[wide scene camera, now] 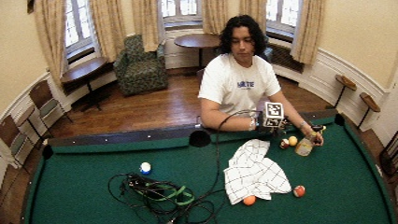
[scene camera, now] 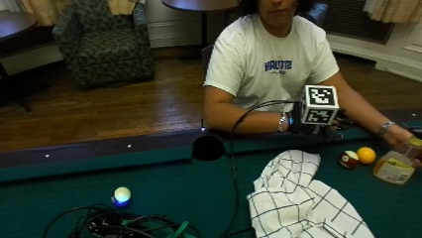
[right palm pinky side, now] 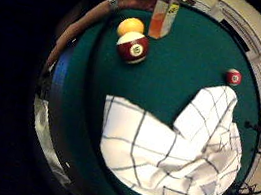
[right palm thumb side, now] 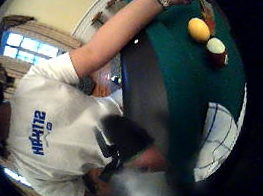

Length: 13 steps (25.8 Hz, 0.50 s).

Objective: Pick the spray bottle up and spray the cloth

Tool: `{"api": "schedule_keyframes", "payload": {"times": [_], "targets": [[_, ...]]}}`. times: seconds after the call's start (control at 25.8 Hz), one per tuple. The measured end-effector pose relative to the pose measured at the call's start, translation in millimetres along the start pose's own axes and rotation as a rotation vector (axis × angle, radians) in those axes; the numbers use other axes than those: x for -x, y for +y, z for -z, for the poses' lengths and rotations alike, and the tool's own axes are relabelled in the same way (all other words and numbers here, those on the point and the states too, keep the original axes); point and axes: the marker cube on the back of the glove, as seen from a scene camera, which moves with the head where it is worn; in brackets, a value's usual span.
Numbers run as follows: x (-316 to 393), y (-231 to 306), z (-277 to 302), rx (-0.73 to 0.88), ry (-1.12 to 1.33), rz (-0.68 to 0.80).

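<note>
A white cloth with dark checks lies crumpled on the green felt in front of the person. My gloved right hand hovers over the near rail, just beyond the cloth, and holds nothing; the palm views look down on the cloth with no fingers curled into them. The spray bottle, clear with amber liquid and a yellow label, stands on the felt to the cloth's right. The person's bare left hand grips its top. In the little finger side palm view the bottle is beyond two balls.
A yellow ball and a maroon striped ball sit between the cloth and the bottle. A red ball lies beside the cloth. A white and blue ball and a tangle of cables lie far left.
</note>
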Motion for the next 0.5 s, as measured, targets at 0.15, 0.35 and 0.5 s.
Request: {"api": "schedule_keyframes", "payload": {"times": [0.15, 0.35, 0.5], "targets": [[9.4, 23.9, 7.8, 0.048, 0.053, 0.019], [8.8, 50.3, 37.9, 0.086, 0.074, 0.033], [15.0, 64.6, 58.3, 0.094, 0.053, 0.015]]}}
